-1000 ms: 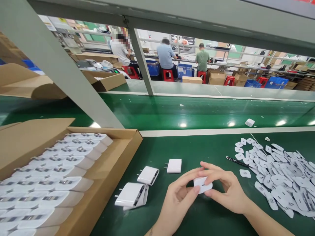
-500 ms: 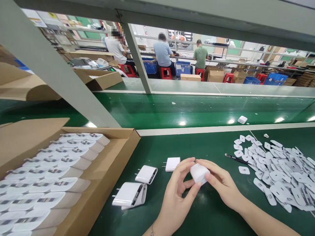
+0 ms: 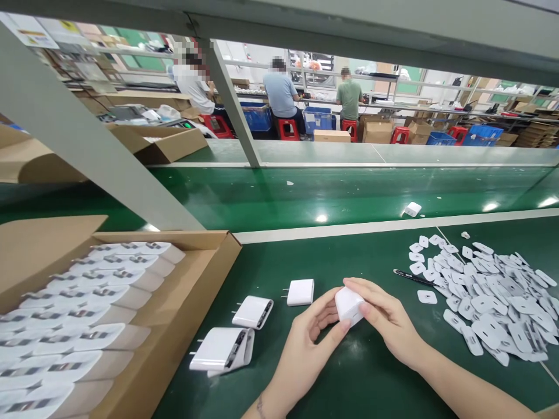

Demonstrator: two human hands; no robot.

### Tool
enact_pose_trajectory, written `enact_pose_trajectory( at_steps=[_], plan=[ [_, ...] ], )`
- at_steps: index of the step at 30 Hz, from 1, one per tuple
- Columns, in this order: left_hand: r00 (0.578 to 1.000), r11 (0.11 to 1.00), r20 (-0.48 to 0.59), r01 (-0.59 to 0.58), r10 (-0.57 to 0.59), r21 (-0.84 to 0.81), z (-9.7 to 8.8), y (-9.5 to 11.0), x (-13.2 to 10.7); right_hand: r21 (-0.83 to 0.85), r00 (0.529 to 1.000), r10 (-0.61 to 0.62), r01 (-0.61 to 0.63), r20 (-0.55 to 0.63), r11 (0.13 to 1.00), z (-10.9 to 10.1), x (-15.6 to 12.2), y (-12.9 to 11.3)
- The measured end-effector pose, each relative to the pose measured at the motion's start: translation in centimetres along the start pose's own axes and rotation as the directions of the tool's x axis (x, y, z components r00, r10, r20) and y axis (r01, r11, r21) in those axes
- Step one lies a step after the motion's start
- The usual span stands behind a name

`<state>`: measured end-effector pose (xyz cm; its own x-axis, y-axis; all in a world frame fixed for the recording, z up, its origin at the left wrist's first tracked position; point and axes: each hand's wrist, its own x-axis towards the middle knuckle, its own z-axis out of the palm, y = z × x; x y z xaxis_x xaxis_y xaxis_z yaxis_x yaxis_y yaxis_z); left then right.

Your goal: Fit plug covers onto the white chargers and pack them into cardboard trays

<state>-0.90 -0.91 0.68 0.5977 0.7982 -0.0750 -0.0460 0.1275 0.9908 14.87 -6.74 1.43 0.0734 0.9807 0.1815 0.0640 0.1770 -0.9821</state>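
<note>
A white charger [image 3: 348,305] is held between the fingers of both hands above the green table. My left hand [image 3: 308,343] grips its left side, thumb at the lower edge. From the right, my right hand [image 3: 388,323] closes on it with the thumb against the near end face. Left of my hands lie a charger with its prongs pointing left [image 3: 301,292], an open-ended charger [image 3: 252,312] and a further open-ended charger [image 3: 220,349] resting on another white piece. To the right spreads a pile of flat white end caps [image 3: 489,308].
A cardboard box [image 3: 192,314] with rows of white chargers [image 3: 87,314] stands at left. Black tweezers [image 3: 413,277] lie beside the pile. One white charger [image 3: 413,209] sits on the green belt [image 3: 244,198] behind. A slanted grey post [image 3: 105,134] rises at left; people sit in the background.
The view has shifted slightly. Both hands have turned the charger a little, so its end face with a slot now shows, and the right thumb presses at that end.
</note>
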Motion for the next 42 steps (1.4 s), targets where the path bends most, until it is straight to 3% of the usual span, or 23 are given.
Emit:
enact_pose_trajectory(
  at_steps=[7, 11, 14, 20, 23, 26, 29, 33, 36, 38, 40, 42],
  plan=[
    [0.993, 0.980, -0.016, -0.114, 0.118, 0.165, 0.5, 0.2, -0.4, -0.001, 0.998, -0.052, 0.052, 0.042, 0.999, 0.0, -0.2, -0.1],
    [0.985, 0.966, -0.022, -0.164, 0.172, 0.199, 0.7, 0.0, -0.6, -0.056, 0.996, -0.092, 0.091, -0.006, 0.994, 0.5, -0.5, -0.1],
    [0.991, 0.984, -0.015, -0.131, 0.134, 0.124, 0.9, -0.2, -0.6, -0.037, 0.995, -0.082, 0.080, -0.054, 0.996, 0.8, -0.6, 0.0],
    [0.998, 0.995, -0.031, 0.043, -0.046, -0.093, 1.1, -0.1, 0.1, -0.063, 0.990, -0.013, 0.004, -0.143, 0.998, 0.7, -0.2, 0.2],
    [0.997, 0.974, 0.028, 0.078, -0.074, -0.214, 1.1, 0.2, 0.6, -0.112, 0.982, -0.055, 0.035, -0.183, 0.993, 0.7, 0.0, 0.4],
    [0.989, 0.918, 0.107, 0.135, -0.101, -0.373, 1.2, 0.2, 0.8, -0.237, 0.979, -0.171, 0.141, -0.109, 0.961, 0.7, -0.2, 0.6],
    [0.989, 0.861, 0.050, 0.143, -0.136, -0.488, 1.4, 0.1, 0.6, -0.383, 0.961, -0.276, 0.266, 0.029, 0.885, 0.7, -0.6, 1.0],
    [0.987, 0.867, -0.024, 0.126, -0.157, -0.483, 1.5, 0.3, 0.3, -0.463, 0.935, -0.348, 0.339, 0.070, 0.819, 0.8, -0.9, 2.3],
    [0.991, 0.902, -0.068, 0.075, -0.115, -0.426, 1.5, 2.5, 0.5, -0.443, 0.949, -0.312, 0.261, -0.043, 0.858, 0.7, -0.5, 3.2],
    [0.995, 0.928, -0.089, 0.001, -0.037, -0.374, 0.7, 5.6, 0.8, -0.365, 0.953, -0.260, 0.189, -0.154, 0.912, 0.5, -0.2, 3.6],
    [0.995, 0.953, -0.080, -0.081, 0.060, -0.293, -1.3, 9.7, 0.8, -0.275, 0.966, -0.174, 0.117, -0.190, 0.954, 0.0, 0.0, 3.7],
    [0.990, 0.972, -0.049, -0.143, 0.136, -0.186, -4.6, 13.9, 0.2, -0.230, 0.984, -0.077, 0.038, -0.163, 0.972, -0.6, 0.0, 3.3]
  ],
)
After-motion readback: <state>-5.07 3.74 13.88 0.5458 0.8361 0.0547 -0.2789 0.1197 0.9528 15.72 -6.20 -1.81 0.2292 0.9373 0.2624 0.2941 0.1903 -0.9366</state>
